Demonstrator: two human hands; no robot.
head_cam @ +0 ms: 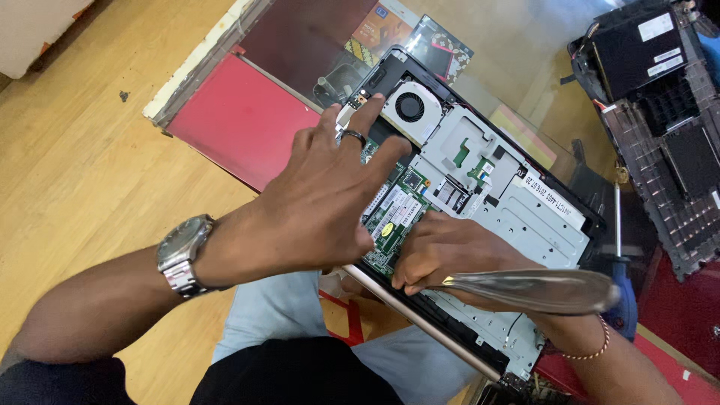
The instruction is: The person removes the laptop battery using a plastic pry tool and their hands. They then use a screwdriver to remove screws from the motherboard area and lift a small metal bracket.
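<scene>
Right now both hands work inside an opened laptop (517, 225) whose long axis runs from far left to near right across the glass table (517, 45). The left hand (322, 202) lies spread wide and flat over the green circuit board (394, 225), fingertips reaching far toward the round fan (410, 106); it grips nothing. The right hand (450, 251) is curled at the board's near right edge, just beside the left hand and touching the board; whether it pinches anything I cannot tell. A shiny metal tool (536, 290) crosses that wrist. Another stripped laptop (667, 97) sits far right, well apart.
</scene>
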